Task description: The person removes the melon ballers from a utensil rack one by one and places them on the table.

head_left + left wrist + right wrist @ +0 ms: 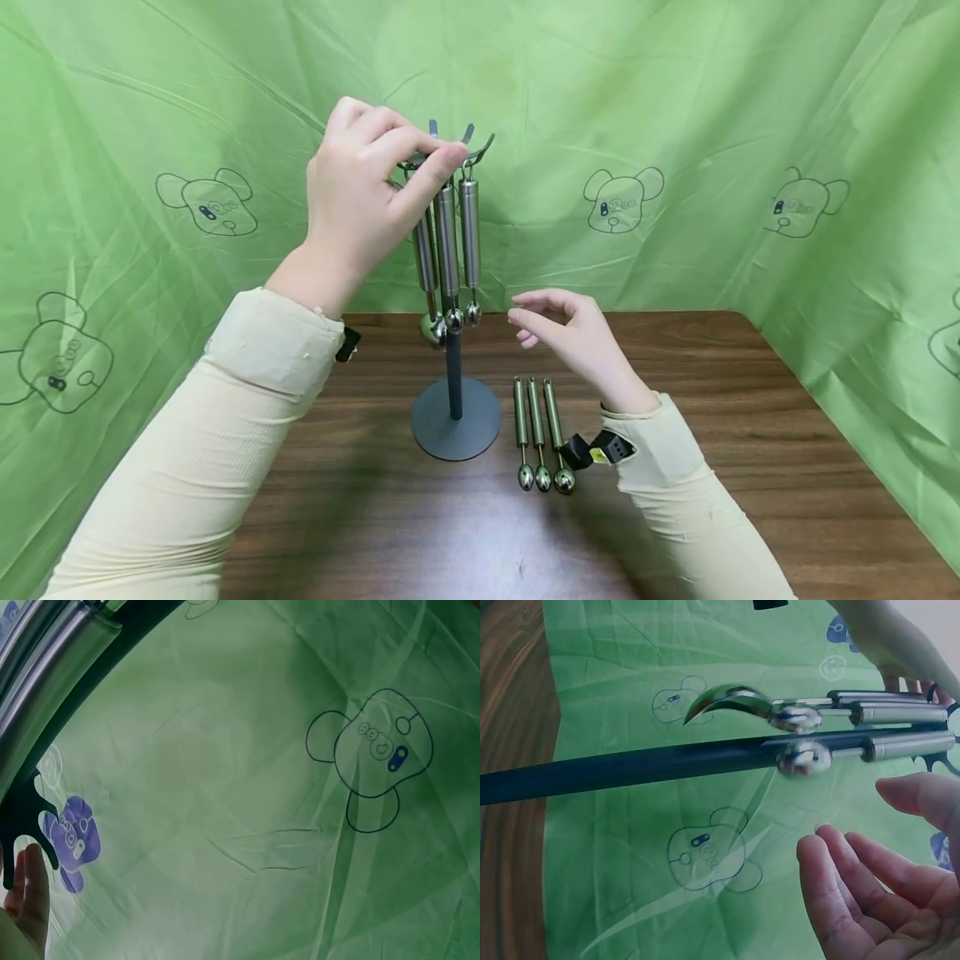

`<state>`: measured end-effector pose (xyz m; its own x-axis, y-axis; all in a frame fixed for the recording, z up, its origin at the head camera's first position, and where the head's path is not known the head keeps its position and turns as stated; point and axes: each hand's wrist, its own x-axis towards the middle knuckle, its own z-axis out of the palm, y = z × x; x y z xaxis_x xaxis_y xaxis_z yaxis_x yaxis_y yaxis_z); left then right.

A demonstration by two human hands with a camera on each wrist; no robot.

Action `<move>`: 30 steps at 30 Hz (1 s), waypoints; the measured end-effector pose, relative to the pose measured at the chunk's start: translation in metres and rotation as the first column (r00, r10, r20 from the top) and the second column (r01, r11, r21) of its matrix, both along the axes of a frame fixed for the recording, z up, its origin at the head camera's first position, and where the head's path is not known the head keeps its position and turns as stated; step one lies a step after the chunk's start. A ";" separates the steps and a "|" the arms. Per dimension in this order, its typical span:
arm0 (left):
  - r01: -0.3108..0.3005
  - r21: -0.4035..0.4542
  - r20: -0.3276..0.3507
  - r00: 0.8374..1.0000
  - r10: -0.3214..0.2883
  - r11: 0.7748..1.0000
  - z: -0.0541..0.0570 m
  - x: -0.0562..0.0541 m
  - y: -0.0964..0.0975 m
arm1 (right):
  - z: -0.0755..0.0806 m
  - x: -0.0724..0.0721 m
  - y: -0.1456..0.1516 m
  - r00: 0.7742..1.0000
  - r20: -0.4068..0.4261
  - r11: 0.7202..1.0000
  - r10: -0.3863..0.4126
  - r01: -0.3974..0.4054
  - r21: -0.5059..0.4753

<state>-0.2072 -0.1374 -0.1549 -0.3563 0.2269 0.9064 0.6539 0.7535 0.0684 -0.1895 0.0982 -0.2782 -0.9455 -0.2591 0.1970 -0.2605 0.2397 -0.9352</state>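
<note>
A dark metal hanging stand (454, 379) rises from a round base, with curved hooks at its top. My left hand (360, 171) is at that top, thumb and index finger pinching it; the palm side is hidden. Several steel scoops (447, 242) hang there by their handle loops, heads downward. One larger curved spoon head (731, 701) shows in the right wrist view. In the left wrist view, fingertips (34, 881) lie against a dark hook (26, 814). My right hand (573, 333), fingers loosely bent and holding nothing, hovers right of the stand.
Three more steel scoops (537, 417) lie side by side on the brown wooden table (360, 517), right of the stand's base, handles pointing away. Green cloth (540, 83) with printed bear heads encloses the back and sides.
</note>
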 end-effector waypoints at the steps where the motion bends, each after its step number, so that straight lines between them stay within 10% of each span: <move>1: 0.011 0.005 0.008 1.000 -0.011 1.000 0.000 0.000 0.000 | 0.003 0.000 -0.002 1.000 -0.003 1.000 -0.001 0.001 -0.006; 10: 0.162 -0.020 0.041 0.986 -0.161 0.987 0.005 -0.002 -0.009 | 0.022 -0.003 -0.018 0.997 -0.069 0.996 0.032 -0.037 -0.077; 21: 0.380 0.050 0.132 0.914 -0.383 0.924 0.004 -0.010 -0.022 | 0.035 -0.013 -0.037 0.986 -0.161 0.994 0.049 -0.064 -0.093; 30: 0.422 0.033 0.097 0.901 -0.423 0.906 -0.004 -0.016 -0.022 | 0.038 -0.013 -0.045 0.982 -0.164 0.979 0.098 -0.125 -0.163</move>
<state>-0.2232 -0.1595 -0.1588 -0.3175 0.3668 0.8745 0.9000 0.4069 0.1561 -0.2027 0.0534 -0.2402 -0.8674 -0.3105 0.3888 -0.4207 0.0406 -0.9063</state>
